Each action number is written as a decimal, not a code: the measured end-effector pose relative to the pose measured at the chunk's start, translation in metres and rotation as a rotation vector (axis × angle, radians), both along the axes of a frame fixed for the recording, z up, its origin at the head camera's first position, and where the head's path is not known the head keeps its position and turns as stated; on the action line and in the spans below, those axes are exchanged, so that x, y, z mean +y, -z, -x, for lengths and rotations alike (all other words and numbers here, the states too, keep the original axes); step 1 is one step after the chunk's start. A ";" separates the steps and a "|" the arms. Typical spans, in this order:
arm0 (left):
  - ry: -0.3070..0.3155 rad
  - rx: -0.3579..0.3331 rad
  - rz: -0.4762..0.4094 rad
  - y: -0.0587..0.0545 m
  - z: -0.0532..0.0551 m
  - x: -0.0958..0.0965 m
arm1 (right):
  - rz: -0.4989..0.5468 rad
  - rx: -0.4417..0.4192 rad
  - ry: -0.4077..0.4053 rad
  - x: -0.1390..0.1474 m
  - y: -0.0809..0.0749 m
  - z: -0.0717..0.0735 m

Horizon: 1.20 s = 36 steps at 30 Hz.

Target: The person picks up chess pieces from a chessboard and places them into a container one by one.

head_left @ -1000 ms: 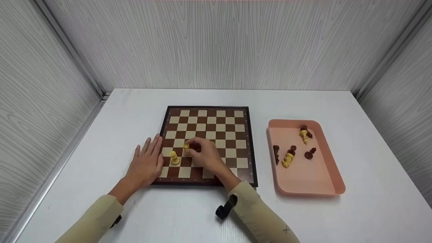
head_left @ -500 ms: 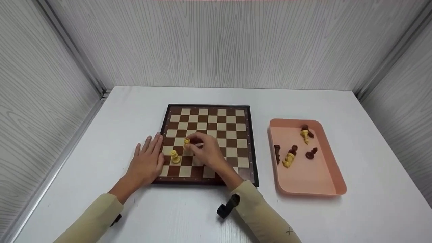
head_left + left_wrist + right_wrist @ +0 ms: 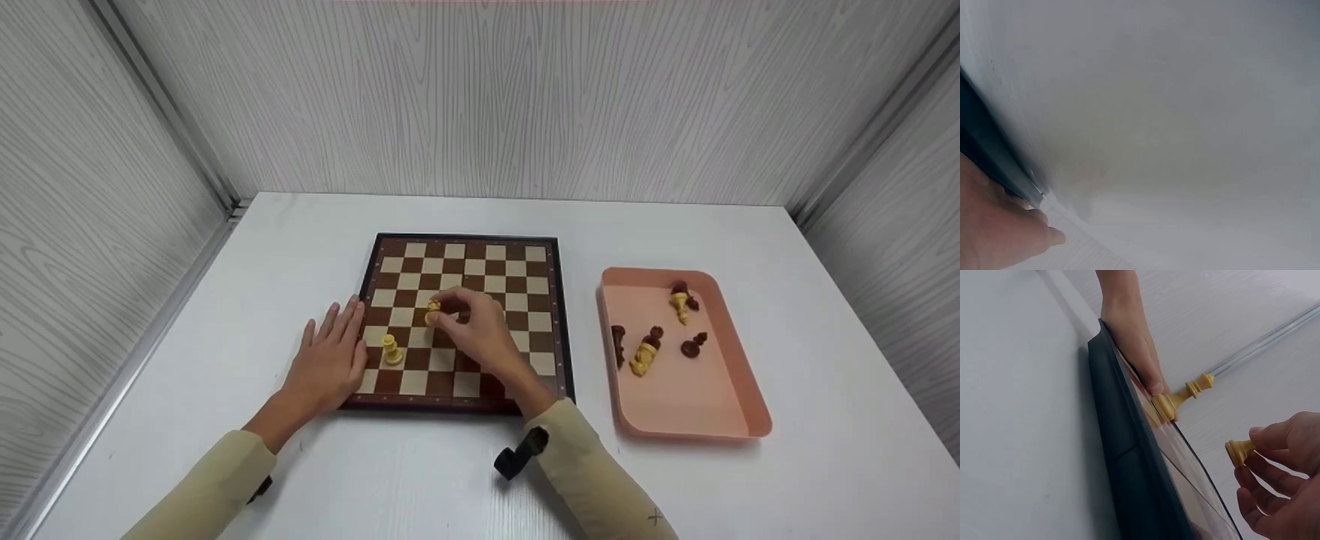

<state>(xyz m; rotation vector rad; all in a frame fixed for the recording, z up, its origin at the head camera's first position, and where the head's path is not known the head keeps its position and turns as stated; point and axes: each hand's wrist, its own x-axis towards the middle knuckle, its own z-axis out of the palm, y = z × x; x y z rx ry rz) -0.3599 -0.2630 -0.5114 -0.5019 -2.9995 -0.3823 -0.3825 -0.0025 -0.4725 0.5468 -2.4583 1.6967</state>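
Note:
My left hand (image 3: 324, 367) lies with straight fingers along the left edge of the chessboard (image 3: 517, 321); its thumb rests near the corner. Between thumb and fingers, my right hand (image 3: 480, 330) pinches a yellow chess piece (image 3: 433, 307). The right wrist view shows the base of this held piece (image 3: 1239, 452) raised off the board, with its upper part hidden by the fingers. A second yellow chess piece (image 3: 391, 350), tall with a flared crown, stands upright on the near left squares, close to my left thumb.
Right of the board is a pink tray (image 3: 686, 409). Inside it lie several brown and yellow chess pieces, among them a yellow piece (image 3: 679, 306) and a brown piece (image 3: 694, 345). Pale wood-grain panels (image 3: 517, 97) enclose the white table (image 3: 450, 469) behind and at both sides.
My right hand has lifted the pinched yellow chess piece and carried it a little right and away from me. The left hand and the standing piece keep their places on the board.

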 end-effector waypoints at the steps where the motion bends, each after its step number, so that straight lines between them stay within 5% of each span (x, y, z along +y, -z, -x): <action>1: 0.000 0.000 0.000 0.000 0.000 0.000 | 0.007 -0.005 0.006 0.003 -0.001 0.001; 36: 0.011 -0.026 0.011 0.003 0.003 -0.002 | 0.067 0.110 0.226 0.102 -0.022 0.015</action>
